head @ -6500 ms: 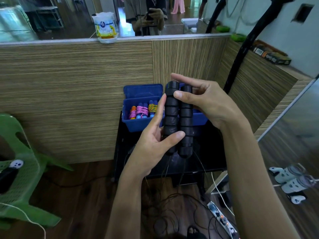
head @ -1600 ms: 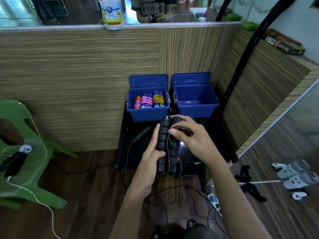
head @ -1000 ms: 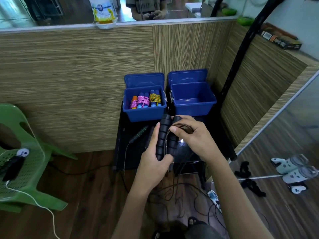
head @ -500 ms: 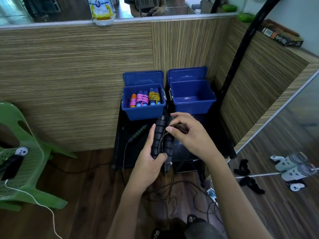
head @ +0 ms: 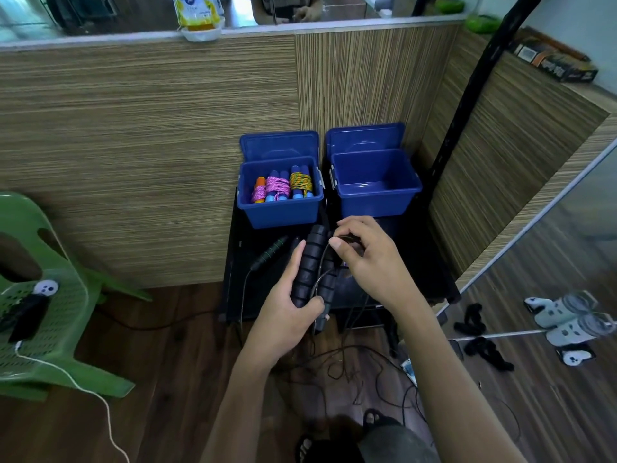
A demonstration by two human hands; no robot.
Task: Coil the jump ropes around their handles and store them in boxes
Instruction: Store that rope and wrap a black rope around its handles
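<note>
Down by the feet, on the wood floor (head: 140, 379), most of the thin black rope (head: 337, 362) lies in loose tangled loops, rising from there to the hands.

Above it, the left hand (head: 287, 315) is clenched round the lower end of the two black foam handles (head: 312, 265), held side by side and nearly upright over the black table (head: 240, 262). The right hand (head: 367, 259) pinches a strand of the rope between thumb and forefinger near the top of the handles; one pass of it crosses them on a slant. So the coiling looks barely begun, with most of the rope not yet wound.

Risks, as I judge them: the floor loops may knot or snag under the foot or on the table legs as they are drawn up, which would jerk the strand out of the pinch. The thin rope may also slide on the foam if wound slack, and the handles may splay if the left grip loosens.

On the table lies another rope with a green handle (head: 270, 250), uncoiled. Behind stand two open blue boxes: the left box (head: 280, 212) holds coiled coloured ropes (head: 283, 187), the right box (head: 377, 202) looks empty.
</note>
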